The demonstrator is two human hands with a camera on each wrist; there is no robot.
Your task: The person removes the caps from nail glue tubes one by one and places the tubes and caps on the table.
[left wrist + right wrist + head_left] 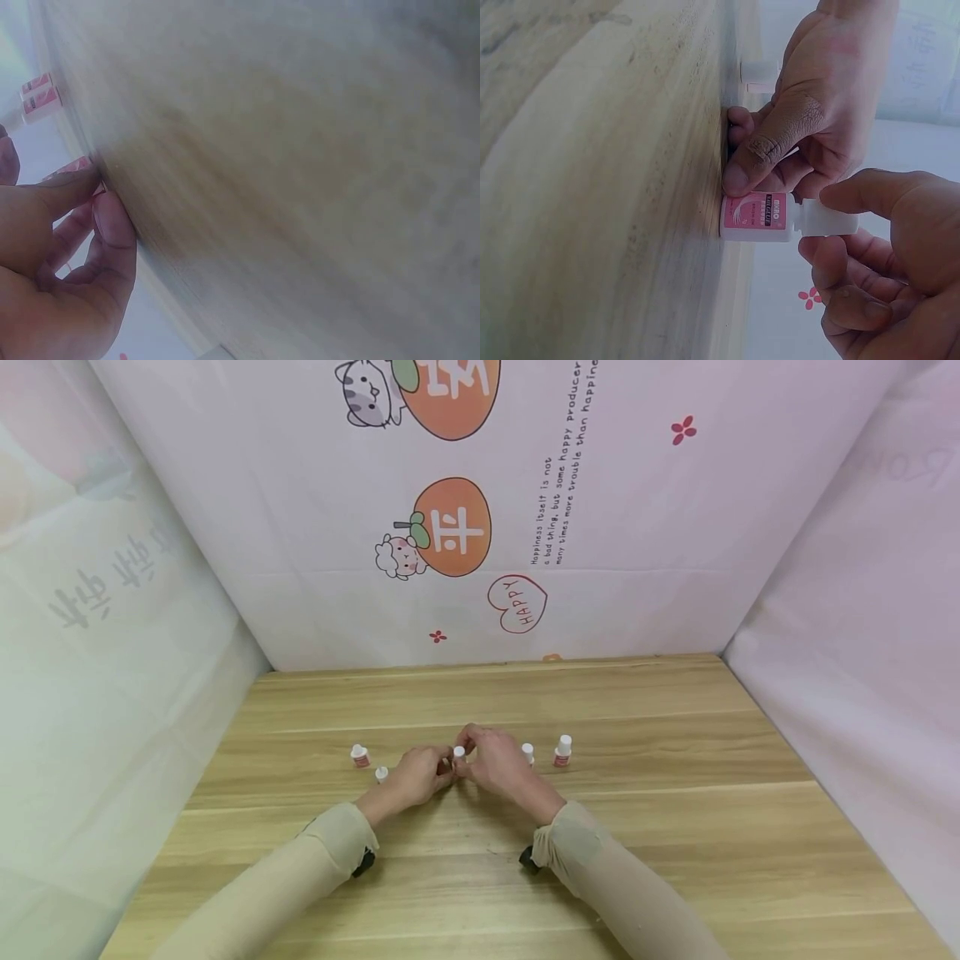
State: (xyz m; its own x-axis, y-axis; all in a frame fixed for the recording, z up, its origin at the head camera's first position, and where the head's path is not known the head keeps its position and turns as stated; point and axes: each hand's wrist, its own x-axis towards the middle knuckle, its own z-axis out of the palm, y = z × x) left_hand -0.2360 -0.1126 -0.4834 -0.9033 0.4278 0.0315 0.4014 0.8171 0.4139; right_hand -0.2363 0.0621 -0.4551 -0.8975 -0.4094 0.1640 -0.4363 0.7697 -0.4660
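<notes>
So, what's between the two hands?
One bottle: the head view shows it between the left hand and the right hand; the right wrist view shows its pink label.

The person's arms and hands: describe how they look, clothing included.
Both arms wear long beige sleeves: left sleeve, right sleeve, with loose, wrinkled cuffs. A small black object shows beneath each cuff, at the left and right. The left hand and right hand wear no gloves.

Upright white bottle point(757, 217), pink-labelled
</notes>
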